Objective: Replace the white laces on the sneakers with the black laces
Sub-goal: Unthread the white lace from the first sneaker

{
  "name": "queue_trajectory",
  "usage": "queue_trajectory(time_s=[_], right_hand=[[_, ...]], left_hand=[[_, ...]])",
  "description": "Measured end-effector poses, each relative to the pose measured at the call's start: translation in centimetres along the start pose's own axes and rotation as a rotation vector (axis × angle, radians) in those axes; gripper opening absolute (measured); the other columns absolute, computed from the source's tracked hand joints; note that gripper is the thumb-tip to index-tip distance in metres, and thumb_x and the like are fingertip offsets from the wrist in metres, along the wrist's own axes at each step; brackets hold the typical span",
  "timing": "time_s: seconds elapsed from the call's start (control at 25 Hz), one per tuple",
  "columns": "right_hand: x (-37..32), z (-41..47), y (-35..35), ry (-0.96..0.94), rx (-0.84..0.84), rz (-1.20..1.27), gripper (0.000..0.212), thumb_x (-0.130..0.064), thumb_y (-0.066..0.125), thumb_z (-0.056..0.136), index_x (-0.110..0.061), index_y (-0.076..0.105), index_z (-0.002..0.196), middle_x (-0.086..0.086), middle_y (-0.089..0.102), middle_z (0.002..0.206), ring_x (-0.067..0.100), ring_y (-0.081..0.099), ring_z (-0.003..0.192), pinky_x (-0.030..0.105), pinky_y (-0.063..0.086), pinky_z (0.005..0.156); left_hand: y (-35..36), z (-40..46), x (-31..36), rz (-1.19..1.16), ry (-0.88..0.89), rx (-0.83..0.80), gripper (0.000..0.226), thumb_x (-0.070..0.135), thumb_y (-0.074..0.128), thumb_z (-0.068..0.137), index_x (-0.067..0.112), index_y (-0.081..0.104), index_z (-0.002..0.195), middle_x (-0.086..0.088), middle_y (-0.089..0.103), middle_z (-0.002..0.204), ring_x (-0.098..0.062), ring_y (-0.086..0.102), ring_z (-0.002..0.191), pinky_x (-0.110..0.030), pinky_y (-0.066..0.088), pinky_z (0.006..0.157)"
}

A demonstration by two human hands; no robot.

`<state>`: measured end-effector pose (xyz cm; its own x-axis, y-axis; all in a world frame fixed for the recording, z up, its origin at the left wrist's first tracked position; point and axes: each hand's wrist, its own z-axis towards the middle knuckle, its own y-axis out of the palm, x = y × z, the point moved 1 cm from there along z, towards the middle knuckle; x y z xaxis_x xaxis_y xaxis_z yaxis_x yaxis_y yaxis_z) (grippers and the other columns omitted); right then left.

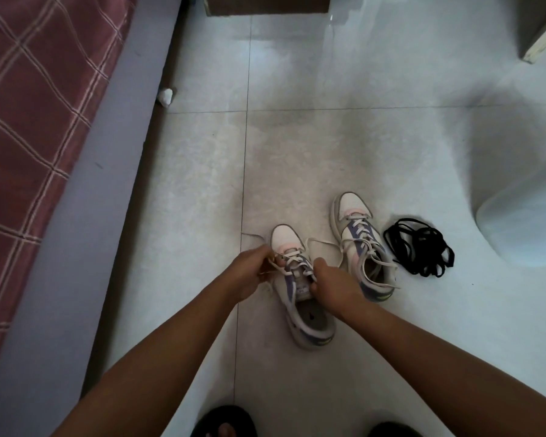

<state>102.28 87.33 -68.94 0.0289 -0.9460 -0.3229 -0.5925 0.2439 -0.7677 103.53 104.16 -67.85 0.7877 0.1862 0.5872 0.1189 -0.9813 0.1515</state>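
Both hands on the near sneaker (pixel 300 298), centre-bottom of frame. Left hand (pixel 249 274) pinches the white lace (pixel 292 260) at the shoe's left edge, fingers curled tight, likely drawing it out of the eyelets. Right hand (pixel 330 283) grips the tongue area, fingers curled, probably bracing the shoe against the pull. Second sneaker (pixel 361 244) just right, laces on. Black laces (pixel 420 247) piled right of it, untouched.

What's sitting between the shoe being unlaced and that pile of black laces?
In the head view, the second sneaker, still white-laced, stands between the near sneaker and the black laces.
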Motion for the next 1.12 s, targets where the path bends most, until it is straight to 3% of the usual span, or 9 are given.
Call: queue_trajectory(time_s=[0.08,0.2,0.36,0.48,0.6,0.68,0.84,1.0,1.12], right_hand=[[0.5,0.0,-0.2,0.004,-0.01,0.016,0.02,-0.024,0.047,0.091,-0.017,0.029,0.096,0.02,0.061,0.106,0.036,0.058,0.098,0.032,0.032,0.066],[1.0,-0.2,-0.1,0.008,-0.013,0.004,0.022,-0.025,0.049,0.091,-0.018,0.028,0.094,0.02,0.06,0.107,0.036,0.058,0.099,0.033,0.033,0.067],[1.2,-0.5,0.1,0.006,-0.01,-0.028,0.024,-0.026,0.048,0.091,-0.019,0.026,0.095,0.02,0.06,0.108,0.036,0.058,0.099,0.033,0.034,0.067],[1.3,-0.4,0.1,0.003,-0.011,-0.035,0.02,-0.025,0.048,0.091,-0.018,0.03,0.099,0.019,0.06,0.109,0.036,0.058,0.099,0.032,0.034,0.067],[1.2,-0.5,0.2,0.004,-0.006,-0.033,0.019,-0.025,0.048,0.091,-0.018,0.033,0.1,0.019,0.06,0.109,0.036,0.058,0.099,0.032,0.035,0.067],[1.6,-0.5,0.1,0.021,0.003,-0.007,0.021,-0.024,0.048,0.091,-0.018,0.028,0.096,0.02,0.06,0.108,0.035,0.058,0.099,0.032,0.034,0.066],[1.7,-0.5,0.0,0.028,0.019,-0.003,0.022,-0.023,0.048,0.091,-0.018,0.026,0.095,0.021,0.061,0.108,0.035,0.058,0.1,0.032,0.032,0.066],[1.6,-0.5,0.0,0.026,0.015,-0.017,0.02,-0.023,0.046,0.091,-0.018,0.028,0.096,0.02,0.061,0.109,0.035,0.058,0.1,0.033,0.035,0.067],[2.6,-0.5,-0.5,0.071,0.016,0.038,0.017,-0.025,0.048,0.091,-0.017,0.034,0.095,0.019,0.06,0.108,0.034,0.058,0.098,0.031,0.034,0.067]], left_hand=[[-1.2,-0.3,0.1,-0.031,0.0,-0.124,0.03,0.006,0.043,0.087,0.01,0.054,0.059,-0.005,0.056,0.059,-0.016,0.054,0.058,-0.024,0.045,0.057],[-3.8,0.3,1.5,0.879,0.27,-0.078,0.025,0.01,0.059,0.081,0.015,0.05,0.059,0.001,0.052,0.058,-0.013,0.05,0.055,-0.022,0.041,0.052],[-7.0,1.1,3.0,1.577,0.399,0.337,0.023,0.031,0.062,0.081,0.021,0.046,0.069,0.002,0.06,0.075,-0.021,0.056,0.073,-0.028,0.033,0.064],[-8.3,1.5,2.6,0.628,0.341,0.538,0.019,0.027,0.063,0.089,0.013,0.054,0.08,-0.005,0.061,0.082,-0.021,0.06,0.072,-0.031,0.045,0.065],[-7.7,1.3,1.4,-0.332,0.033,0.359,0.013,0.006,0.047,0.096,0.015,0.055,0.093,-0.005,0.045,0.057,-0.015,0.045,0.048,-0.031,0.049,0.056],[-8.5,1.2,0.6,0.116,-0.051,0.307,0.018,0.015,0.042,0.099,0.018,0.06,0.103,-0.004,0.041,0.049,-0.016,0.039,0.039,-0.025,0.04,0.044],[-11.0,0.3,0.1,1.702,0.178,0.517,0.035,0.03,0.029,0.104,0.007,0.055,0.111,-0.011,0.067,0.101,-0.03,0.065,0.091,-0.029,0.046,0.07],[-11.8,-0.3,-0.8,2.018,0.368,0.55,0.012,0.005,0.058,0.087,0.009,0.061,0.098,-0.006,0.069,0.083,-0.026,0.069,0.075,-0.026,0.047,0.065],[-15.3,-0.4,0.0,2.012,0.071,0.473,0.028,0.024,0.04,0.1,0.016,0.046,0.125,-0.002,0.065,0.111,-0.021,0.065,0.097,-0.029,0.049,0.077]])
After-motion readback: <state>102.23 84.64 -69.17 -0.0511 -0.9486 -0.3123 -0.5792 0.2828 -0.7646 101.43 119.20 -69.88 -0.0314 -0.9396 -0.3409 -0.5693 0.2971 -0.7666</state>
